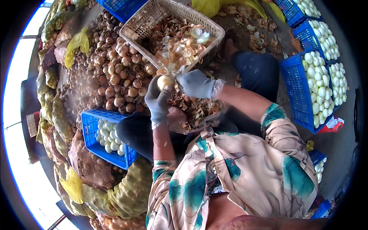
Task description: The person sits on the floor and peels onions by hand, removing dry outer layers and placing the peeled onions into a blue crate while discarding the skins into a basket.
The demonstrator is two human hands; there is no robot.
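Both hands wear grey gloves. My left hand is closed around a pale yellow onion, held near the lower corner of a dirty white plastic basket. Just right of that onion is my right hand, its fingers curled close to it; whether they grip a tool or a piece of skin cannot be made out. Dry and pale onion skins lie in the basket. To the left spreads a pile of unpeeled onions.
A blue crate of peeled onions stands by my left knee. More blue crates with peeled onions are at the right. Full mesh sacks line the left side. Loose skins litter the floor between my legs.
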